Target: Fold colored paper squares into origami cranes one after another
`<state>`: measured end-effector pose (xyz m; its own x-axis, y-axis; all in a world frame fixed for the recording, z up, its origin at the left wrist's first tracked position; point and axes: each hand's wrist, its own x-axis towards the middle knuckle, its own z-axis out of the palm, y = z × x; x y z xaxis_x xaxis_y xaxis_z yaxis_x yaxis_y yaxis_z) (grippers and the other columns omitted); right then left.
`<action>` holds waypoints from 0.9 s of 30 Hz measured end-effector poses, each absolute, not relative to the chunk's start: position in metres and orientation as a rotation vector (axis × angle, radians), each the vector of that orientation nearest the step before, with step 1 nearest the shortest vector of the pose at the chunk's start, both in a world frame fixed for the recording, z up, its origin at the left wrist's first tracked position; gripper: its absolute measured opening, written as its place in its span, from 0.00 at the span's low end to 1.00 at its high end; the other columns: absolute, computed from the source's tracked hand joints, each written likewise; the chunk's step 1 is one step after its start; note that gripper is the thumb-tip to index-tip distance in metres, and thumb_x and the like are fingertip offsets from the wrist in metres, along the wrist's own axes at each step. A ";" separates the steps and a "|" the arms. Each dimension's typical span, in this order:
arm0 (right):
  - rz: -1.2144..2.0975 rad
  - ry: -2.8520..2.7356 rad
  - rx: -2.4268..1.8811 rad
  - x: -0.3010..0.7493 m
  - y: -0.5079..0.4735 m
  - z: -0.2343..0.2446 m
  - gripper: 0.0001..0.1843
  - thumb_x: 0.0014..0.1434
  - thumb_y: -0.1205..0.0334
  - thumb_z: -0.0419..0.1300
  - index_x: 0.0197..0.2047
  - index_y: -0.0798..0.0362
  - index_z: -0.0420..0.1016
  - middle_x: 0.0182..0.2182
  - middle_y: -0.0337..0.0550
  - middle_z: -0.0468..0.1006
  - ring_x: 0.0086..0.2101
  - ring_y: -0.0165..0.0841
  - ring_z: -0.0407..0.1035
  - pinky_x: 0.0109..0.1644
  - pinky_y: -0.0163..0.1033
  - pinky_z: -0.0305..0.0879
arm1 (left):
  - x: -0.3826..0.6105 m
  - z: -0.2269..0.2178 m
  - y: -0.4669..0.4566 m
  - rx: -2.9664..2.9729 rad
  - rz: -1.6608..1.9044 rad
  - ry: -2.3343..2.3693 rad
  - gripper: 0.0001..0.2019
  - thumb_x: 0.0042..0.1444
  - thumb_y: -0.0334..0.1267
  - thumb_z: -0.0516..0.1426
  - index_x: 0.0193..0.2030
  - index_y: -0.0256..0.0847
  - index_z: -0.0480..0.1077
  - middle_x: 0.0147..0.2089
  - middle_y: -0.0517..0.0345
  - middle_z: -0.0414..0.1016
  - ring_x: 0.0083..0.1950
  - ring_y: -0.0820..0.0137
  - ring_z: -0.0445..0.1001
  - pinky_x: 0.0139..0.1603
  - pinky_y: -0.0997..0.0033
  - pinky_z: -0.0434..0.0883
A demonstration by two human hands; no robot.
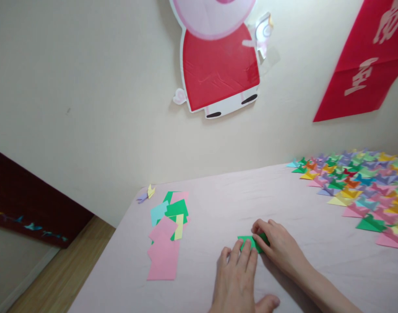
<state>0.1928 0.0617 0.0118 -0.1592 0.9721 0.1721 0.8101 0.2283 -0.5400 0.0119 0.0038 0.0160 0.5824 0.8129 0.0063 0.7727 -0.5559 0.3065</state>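
Observation:
A small folded piece of green paper [251, 239] lies on the pale pink cloth in front of me. My left hand [236, 271] rests on its left part, fingers stretched out and pressing down, the thumb held apart to the right. At the paper's right end, my right hand [277, 243] has its thumb and bent fingers closed on the edge. The fingers of both hands cover part of the paper, so the full shape of its fold is hidden.
Loose coloured sheets [166, 256] lie overlapping to the left. Two small folded paper pieces [147, 194] sit at the far left corner. Rows of many-coloured folded paper figures [358, 187] spread over the right side. Behind the cloth-covered surface [121, 269] stands a wall.

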 end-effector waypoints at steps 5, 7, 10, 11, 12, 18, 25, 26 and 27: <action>0.432 -2.047 -1.614 0.194 0.059 0.005 0.07 0.62 0.65 0.53 0.36 0.50 0.72 0.32 0.44 0.75 0.35 0.39 0.69 0.41 0.41 0.61 | 0.010 0.019 0.005 2.532 0.217 1.281 0.40 0.59 0.68 0.47 0.69 0.39 0.58 0.72 0.50 0.53 0.71 0.52 0.54 0.65 0.41 0.59; 0.408 -2.050 -1.620 0.193 0.058 0.004 0.07 0.62 0.65 0.52 0.36 0.50 0.71 0.32 0.44 0.75 0.35 0.40 0.69 0.41 0.42 0.61 | 0.009 0.019 0.006 2.539 0.223 1.284 0.40 0.59 0.67 0.49 0.68 0.39 0.59 0.72 0.50 0.54 0.70 0.52 0.54 0.65 0.42 0.59; 0.367 -2.049 -1.625 0.192 0.055 0.004 0.08 0.64 0.66 0.51 0.37 0.50 0.71 0.32 0.45 0.74 0.35 0.40 0.68 0.41 0.42 0.60 | 0.008 0.018 0.007 2.570 0.250 1.283 0.39 0.58 0.66 0.51 0.67 0.41 0.60 0.71 0.50 0.56 0.69 0.52 0.56 0.65 0.43 0.60; 0.361 -2.053 -1.619 0.192 0.054 0.004 0.08 0.64 0.66 0.50 0.37 0.50 0.70 0.33 0.45 0.74 0.35 0.40 0.67 0.41 0.43 0.60 | 0.007 0.017 0.007 2.578 0.262 1.281 0.38 0.58 0.66 0.51 0.67 0.41 0.61 0.71 0.50 0.57 0.69 0.52 0.57 0.65 0.43 0.60; 0.358 -2.059 -1.608 0.192 0.052 0.005 0.09 0.63 0.67 0.50 0.37 0.50 0.70 0.33 0.45 0.74 0.36 0.40 0.67 0.41 0.43 0.60 | 0.006 0.017 0.007 2.582 0.274 1.279 0.38 0.58 0.66 0.51 0.67 0.42 0.61 0.70 0.50 0.57 0.69 0.52 0.57 0.65 0.44 0.60; 0.465 -2.019 -1.601 0.191 0.043 0.012 0.07 0.56 0.68 0.56 0.38 0.50 0.70 0.39 0.45 0.74 0.40 0.41 0.65 0.44 0.44 0.59 | 0.005 0.018 0.006 2.516 0.311 1.234 0.38 0.59 0.66 0.51 0.68 0.43 0.58 0.71 0.51 0.56 0.70 0.52 0.56 0.67 0.42 0.57; 0.482 -1.945 -1.763 0.178 0.045 0.020 0.08 0.51 0.67 0.59 0.37 0.50 0.73 0.40 0.44 0.75 0.42 0.42 0.65 0.45 0.44 0.57 | 0.000 0.028 0.012 2.409 0.368 1.207 0.34 0.56 0.61 0.58 0.63 0.45 0.61 0.70 0.55 0.60 0.69 0.56 0.57 0.67 0.45 0.56; 0.475 -1.945 -1.779 0.177 0.046 0.020 0.08 0.51 0.67 0.59 0.37 0.49 0.73 0.40 0.44 0.75 0.42 0.42 0.65 0.45 0.44 0.57 | -0.001 0.029 0.013 2.415 0.364 1.194 0.31 0.57 0.59 0.58 0.62 0.45 0.62 0.69 0.55 0.61 0.69 0.58 0.58 0.67 0.46 0.57; 0.470 -1.947 -1.789 0.176 0.046 0.019 0.08 0.51 0.66 0.59 0.37 0.49 0.73 0.40 0.44 0.75 0.42 0.42 0.65 0.45 0.44 0.56 | -0.003 0.030 0.014 2.423 0.359 1.185 0.29 0.59 0.58 0.58 0.61 0.45 0.63 0.69 0.56 0.61 0.69 0.58 0.58 0.67 0.47 0.57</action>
